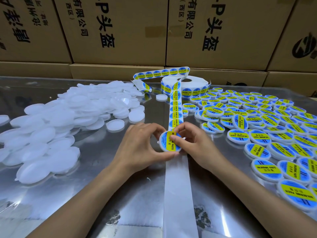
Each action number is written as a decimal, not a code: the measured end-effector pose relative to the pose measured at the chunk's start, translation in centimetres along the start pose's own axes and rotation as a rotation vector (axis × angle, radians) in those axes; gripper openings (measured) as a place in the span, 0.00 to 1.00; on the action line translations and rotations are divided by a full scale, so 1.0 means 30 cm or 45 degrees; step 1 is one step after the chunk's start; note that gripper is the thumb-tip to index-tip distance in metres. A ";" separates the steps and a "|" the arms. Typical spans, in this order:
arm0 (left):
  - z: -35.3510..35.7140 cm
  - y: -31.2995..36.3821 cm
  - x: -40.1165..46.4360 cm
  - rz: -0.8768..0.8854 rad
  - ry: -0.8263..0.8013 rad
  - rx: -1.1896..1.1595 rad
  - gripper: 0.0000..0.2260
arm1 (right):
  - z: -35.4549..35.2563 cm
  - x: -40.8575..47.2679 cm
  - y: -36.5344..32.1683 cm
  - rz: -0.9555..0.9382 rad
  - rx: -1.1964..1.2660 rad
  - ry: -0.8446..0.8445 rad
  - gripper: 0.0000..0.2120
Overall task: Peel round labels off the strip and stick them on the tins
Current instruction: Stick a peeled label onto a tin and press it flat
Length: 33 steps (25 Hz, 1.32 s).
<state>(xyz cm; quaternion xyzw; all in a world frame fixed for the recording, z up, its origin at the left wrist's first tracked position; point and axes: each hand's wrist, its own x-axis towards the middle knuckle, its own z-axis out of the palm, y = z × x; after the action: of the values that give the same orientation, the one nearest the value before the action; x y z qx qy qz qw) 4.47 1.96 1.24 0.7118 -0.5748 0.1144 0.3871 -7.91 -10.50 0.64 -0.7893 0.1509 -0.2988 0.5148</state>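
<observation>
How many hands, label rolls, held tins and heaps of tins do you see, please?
Hands: 2, left hand, right hand
Label roll: 1
Held tin: 1
Heaps of tins: 2, plain white heap, labelled heap
Total: 6

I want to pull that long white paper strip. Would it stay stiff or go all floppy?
Probably floppy: the white strip lies flat on the metal table and curls in loops near the roll. It looks thin, so likely very light, and it might tear if yanked.
</observation>
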 end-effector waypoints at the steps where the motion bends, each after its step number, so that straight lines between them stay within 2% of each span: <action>1: 0.000 0.000 0.002 0.004 0.005 -0.012 0.21 | -0.003 0.001 -0.002 -0.019 0.003 0.009 0.10; 4: 0.000 0.003 0.006 0.031 0.001 -0.017 0.21 | -0.020 0.005 -0.007 0.011 0.026 -0.065 0.32; 5: 0.001 0.006 0.006 0.034 0.000 -0.029 0.21 | -0.020 0.002 -0.012 0.070 0.046 -0.102 0.35; 6: 0.001 0.011 0.006 0.041 0.003 -0.045 0.22 | -0.015 -0.004 -0.019 0.134 0.076 -0.142 0.34; 7: 0.001 0.017 0.005 0.058 0.012 -0.055 0.22 | -0.012 -0.011 -0.027 0.186 0.108 -0.193 0.30; 9: -0.001 0.028 0.004 0.111 0.028 -0.049 0.23 | -0.005 -0.020 -0.042 0.209 0.174 -0.296 0.12; 10: -0.002 0.032 0.003 0.138 0.033 -0.041 0.24 | -0.005 -0.021 -0.045 0.203 0.178 -0.312 0.06; 11: -0.002 0.036 0.002 0.157 0.041 -0.033 0.26 | -0.008 -0.021 -0.047 0.194 0.167 -0.305 0.05; 15: 0.001 0.044 0.001 0.162 0.076 -0.026 0.26 | -0.001 -0.014 -0.049 0.190 0.175 -0.202 0.11; 21: 0.004 0.047 0.004 0.167 0.082 -0.043 0.25 | 0.014 -0.007 -0.058 0.360 0.277 -0.025 0.28; 25: 0.009 0.046 0.004 0.180 0.063 -0.033 0.28 | 0.011 0.001 -0.037 0.416 0.328 0.068 0.29; 28: 0.012 0.035 0.006 0.174 0.082 -0.029 0.28 | -0.003 0.000 -0.034 0.348 0.179 0.010 0.32; 30: 0.011 0.021 0.010 0.147 0.123 -0.031 0.27 | -0.011 0.006 -0.033 0.277 0.083 -0.033 0.30; 33: 0.012 -0.005 0.014 0.059 0.096 -0.025 0.25 | -0.026 0.024 -0.017 0.219 0.004 -0.023 0.15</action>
<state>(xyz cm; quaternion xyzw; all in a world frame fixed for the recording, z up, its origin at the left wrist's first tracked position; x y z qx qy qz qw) 4.66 1.41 1.20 0.6898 -0.5771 0.1443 0.4128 -7.87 -11.22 1.57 -0.7753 0.2131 -0.2464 0.5411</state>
